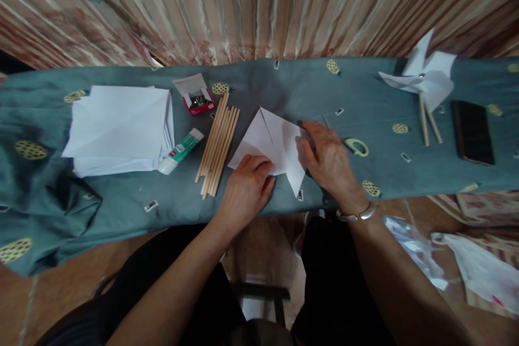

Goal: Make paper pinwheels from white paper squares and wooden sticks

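Note:
A white sheet of paper [279, 140] lies on the cloth-covered table in front of me, with slits running in from its corners and one point hanging toward the near edge. My left hand [248, 183] has its fingers curled together on the sheet's near left side, pressing it down. With thumb and forefinger, my right hand [327, 159] grips the sheet's right side. Just beyond that hand shows the pale green handle of scissors [357, 146]; the rest is mostly hidden. To the left of the sheet lies a bundle of thin wooden sticks [219, 143].
At left are a stack of white paper [119, 121], a glue stick [180, 150] and an opened red box [198, 100] of small metal pieces. On the right lie a paper pinwheel [425, 77] with wooden sticks and a black phone [473, 132]. A curtain [259, 11] hangs behind the table.

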The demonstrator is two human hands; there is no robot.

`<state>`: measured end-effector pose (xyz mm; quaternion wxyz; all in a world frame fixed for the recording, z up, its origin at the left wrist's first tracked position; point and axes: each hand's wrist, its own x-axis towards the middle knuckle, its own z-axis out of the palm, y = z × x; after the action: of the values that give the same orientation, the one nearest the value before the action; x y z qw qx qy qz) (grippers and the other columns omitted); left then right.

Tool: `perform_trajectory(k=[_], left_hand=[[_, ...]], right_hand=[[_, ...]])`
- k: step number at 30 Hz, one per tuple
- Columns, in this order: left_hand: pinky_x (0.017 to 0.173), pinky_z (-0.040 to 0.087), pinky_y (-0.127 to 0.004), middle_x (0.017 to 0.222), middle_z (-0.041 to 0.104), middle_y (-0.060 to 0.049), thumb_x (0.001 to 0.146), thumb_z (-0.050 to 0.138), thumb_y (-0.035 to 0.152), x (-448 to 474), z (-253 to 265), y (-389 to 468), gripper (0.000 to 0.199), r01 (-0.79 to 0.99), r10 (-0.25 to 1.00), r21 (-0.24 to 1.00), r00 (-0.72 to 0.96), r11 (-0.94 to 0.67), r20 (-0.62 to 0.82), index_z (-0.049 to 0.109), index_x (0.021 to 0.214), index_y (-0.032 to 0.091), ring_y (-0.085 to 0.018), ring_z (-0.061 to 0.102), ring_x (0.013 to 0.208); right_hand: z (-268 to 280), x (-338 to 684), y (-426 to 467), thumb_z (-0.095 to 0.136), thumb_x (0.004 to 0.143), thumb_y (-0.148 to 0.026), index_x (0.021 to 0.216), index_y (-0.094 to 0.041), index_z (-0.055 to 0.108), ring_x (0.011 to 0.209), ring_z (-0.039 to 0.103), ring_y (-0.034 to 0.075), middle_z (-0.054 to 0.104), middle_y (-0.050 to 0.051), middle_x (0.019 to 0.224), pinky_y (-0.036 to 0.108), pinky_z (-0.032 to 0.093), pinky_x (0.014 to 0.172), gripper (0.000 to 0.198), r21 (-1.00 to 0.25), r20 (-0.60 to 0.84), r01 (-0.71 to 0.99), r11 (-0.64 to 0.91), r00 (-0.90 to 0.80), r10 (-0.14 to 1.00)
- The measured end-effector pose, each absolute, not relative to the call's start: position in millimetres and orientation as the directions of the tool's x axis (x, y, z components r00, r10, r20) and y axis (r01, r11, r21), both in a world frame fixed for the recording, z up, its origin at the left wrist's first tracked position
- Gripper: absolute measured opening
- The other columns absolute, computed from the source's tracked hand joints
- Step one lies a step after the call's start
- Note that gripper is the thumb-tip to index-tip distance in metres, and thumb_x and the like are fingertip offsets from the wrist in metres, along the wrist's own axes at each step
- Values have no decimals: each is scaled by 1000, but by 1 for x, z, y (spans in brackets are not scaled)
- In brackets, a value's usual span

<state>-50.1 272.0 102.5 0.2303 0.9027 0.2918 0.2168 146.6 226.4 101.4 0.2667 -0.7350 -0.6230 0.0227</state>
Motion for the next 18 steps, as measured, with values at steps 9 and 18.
perform_trajectory(k=[9, 18], left_hand=[[93, 52, -44, 115, 64, -10, 85, 56, 12, -59, 104, 278, 27, 440, 631, 499, 704, -747, 325, 63, 111, 15, -24, 58, 106], [93, 48, -45, 118, 63, -11, 87, 61, 32, -56, 109, 262, 28, 335, 546, 489, 739, -806, 395, 62, 110, 16, -26, 54, 109]], right_hand=[[113, 164, 213, 58, 80, -28, 105, -20, 71, 78, 70, 23, 74, 4, 86, 40, 56, 77, 29, -597, 159, 741, -308, 485, 860], [121, 152, 178, 65, 76, -34, 101, -19, 69, 66, 69, 20, 73, 3, 74, 34, 54, 65, 29, -675, -40, 595, -436, 561, 827]])
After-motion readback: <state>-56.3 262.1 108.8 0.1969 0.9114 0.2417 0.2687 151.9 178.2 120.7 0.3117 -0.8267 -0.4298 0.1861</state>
